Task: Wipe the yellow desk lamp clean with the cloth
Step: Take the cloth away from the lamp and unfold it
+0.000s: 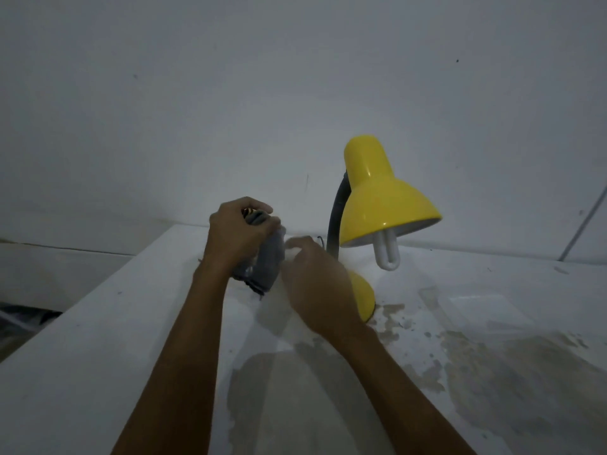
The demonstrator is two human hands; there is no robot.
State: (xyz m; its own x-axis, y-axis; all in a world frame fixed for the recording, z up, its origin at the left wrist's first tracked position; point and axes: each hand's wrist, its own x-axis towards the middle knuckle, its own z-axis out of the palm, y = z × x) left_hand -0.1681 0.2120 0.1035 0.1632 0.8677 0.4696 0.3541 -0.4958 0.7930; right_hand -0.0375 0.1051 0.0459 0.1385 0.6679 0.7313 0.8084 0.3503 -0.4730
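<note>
White stained counter (98, 339) carries the glossy yellow gooseneck desk lamp (381, 205), upright, shade tipped down to the right. Just left of its base, the left hand (236, 231) clenches the bunched grey cloth (266, 267); the right hand (315, 290) has its fingers curled at the cloth, grip unclear. A careless push could topple the lamp.

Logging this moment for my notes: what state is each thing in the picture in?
Yellow desk lamp: upright on the table, unlit, shade tilted down.
Bulb: fitted, off, sticking out below the shade.
Cloth: bunched, hanging, off the lamp.
Left hand: closed on the cloth.
Right hand: blurred beside the cloth.
Table: stained.
</note>
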